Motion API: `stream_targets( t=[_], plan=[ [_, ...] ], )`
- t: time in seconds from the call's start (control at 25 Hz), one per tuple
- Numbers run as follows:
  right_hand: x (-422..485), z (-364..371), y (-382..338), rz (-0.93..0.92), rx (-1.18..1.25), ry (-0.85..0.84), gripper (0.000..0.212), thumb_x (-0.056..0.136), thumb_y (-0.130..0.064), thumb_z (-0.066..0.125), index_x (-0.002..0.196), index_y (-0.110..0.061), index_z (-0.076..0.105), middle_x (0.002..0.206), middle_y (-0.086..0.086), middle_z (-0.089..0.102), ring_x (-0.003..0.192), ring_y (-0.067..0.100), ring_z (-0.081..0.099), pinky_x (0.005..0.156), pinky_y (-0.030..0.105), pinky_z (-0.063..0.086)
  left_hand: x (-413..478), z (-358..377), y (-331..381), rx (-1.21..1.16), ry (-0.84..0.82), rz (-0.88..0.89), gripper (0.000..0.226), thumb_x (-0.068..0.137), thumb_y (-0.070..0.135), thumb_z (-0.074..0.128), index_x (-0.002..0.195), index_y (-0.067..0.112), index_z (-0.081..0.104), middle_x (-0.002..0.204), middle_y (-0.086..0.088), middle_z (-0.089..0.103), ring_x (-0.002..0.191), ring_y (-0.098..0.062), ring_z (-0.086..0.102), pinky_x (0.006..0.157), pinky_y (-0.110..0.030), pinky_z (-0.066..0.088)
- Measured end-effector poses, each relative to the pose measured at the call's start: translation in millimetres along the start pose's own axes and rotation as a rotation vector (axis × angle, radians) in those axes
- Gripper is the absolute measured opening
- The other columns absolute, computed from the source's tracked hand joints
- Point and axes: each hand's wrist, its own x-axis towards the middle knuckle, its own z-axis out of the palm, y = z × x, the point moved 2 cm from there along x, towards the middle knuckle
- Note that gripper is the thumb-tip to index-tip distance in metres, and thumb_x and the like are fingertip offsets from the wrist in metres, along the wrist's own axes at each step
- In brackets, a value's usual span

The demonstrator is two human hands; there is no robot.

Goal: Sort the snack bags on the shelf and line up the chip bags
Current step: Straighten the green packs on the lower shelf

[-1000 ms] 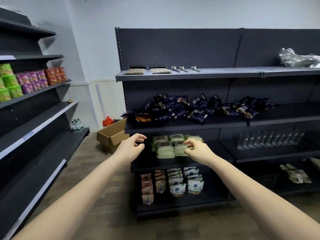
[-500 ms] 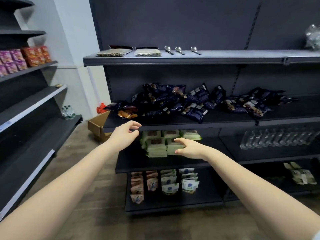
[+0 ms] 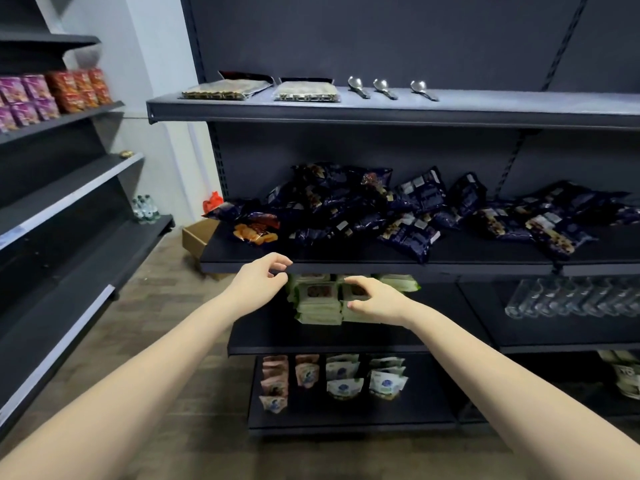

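Observation:
A jumbled heap of dark blue snack bags (image 3: pixel 408 209) lies across the middle shelf (image 3: pixel 346 263), some flat, some leaning on the back panel. One bag with orange contents (image 3: pixel 255 230) lies at the heap's left end. My left hand (image 3: pixel 259 280) hovers just before the shelf's front edge, fingers loosely curled, holding nothing. My right hand (image 3: pixel 375 299) hangs lower, in front of stacked green packs (image 3: pixel 317 299) on the shelf below, fingers loosely curled and empty.
The top shelf (image 3: pixel 381 110) carries two flat packs and three spoons (image 3: pixel 384 88). Small pouches (image 3: pixel 346 381) stand in rows on the bottom shelf. Clear bottles (image 3: pixel 571 296) lie at right. A cardboard box (image 3: pixel 197 237) sits on the floor; another shelving unit (image 3: pixel 69 188) stands left.
The view has moved closer to the shelving. Both hands have come forward toward the middle shelf's front edge, still holding nothing.

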Motion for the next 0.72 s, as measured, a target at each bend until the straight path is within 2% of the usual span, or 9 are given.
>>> stream_targets(
  t=[0.24,0.36,0.44,0.6,0.72],
  plan=[
    [50.6,-2.4,-17.4,-0.028,0.015,0.03,0.054,0.094,-0.028,0.05,0.145,-0.023,0.03,0.15,0.004,0.033,0.13,0.023,0.041,0.102,0.031,0.034,38.2,-10.8,-29.1,-0.03,-0.018,-0.013,0.03,0.092,0.021,0.049,0.121,0.029,0.053,0.125,0.004,0.057,0.111,-0.014,0.051,0.088,-0.025,0.039],
    [78.8,-2.3,-30.1,-0.024,0.029,0.046,0.054,0.094,-0.029,0.05,0.144,-0.023,0.031,0.148,0.004,0.035,0.121,0.023,0.05,0.095,0.029,0.038,66.3,-31.2,-39.4,-0.025,-0.018,0.003,0.031,0.093,0.02,0.048,0.123,0.027,0.053,0.126,0.005,0.056,0.104,-0.011,0.05,0.075,-0.02,0.04],
    [97.5,-5.6,-37.9,-0.021,0.038,0.06,0.054,0.094,-0.028,0.051,0.144,-0.022,0.031,0.149,0.006,0.034,0.127,0.023,0.044,0.1,0.029,0.035,83.2,-42.3,-43.2,-0.023,-0.028,0.022,0.031,0.093,0.02,0.047,0.123,0.027,0.053,0.126,0.006,0.056,0.105,-0.014,0.054,0.07,-0.017,0.043],
    [140.8,-13.7,-64.4,-0.034,0.046,0.086,0.055,0.093,-0.026,0.052,0.144,-0.019,0.032,0.148,0.005,0.037,0.131,0.022,0.041,0.102,0.027,0.033,117.1,-65.8,-58.7,-0.015,-0.044,0.071,0.03,0.091,0.019,0.05,0.12,0.025,0.055,0.122,0.004,0.059,0.109,-0.012,0.053,0.088,-0.021,0.038],
    [174.3,-10.5,-83.3,-0.046,0.054,0.116,0.053,0.092,-0.025,0.054,0.141,-0.019,0.036,0.141,0.007,0.044,0.123,0.022,0.047,0.092,0.022,0.036,142.5,-85.5,-78.7,0.015,-0.037,0.077,0.032,0.088,0.016,0.052,0.118,0.025,0.056,0.121,0.005,0.06,0.111,-0.011,0.053,0.093,-0.023,0.039]
  ],
)
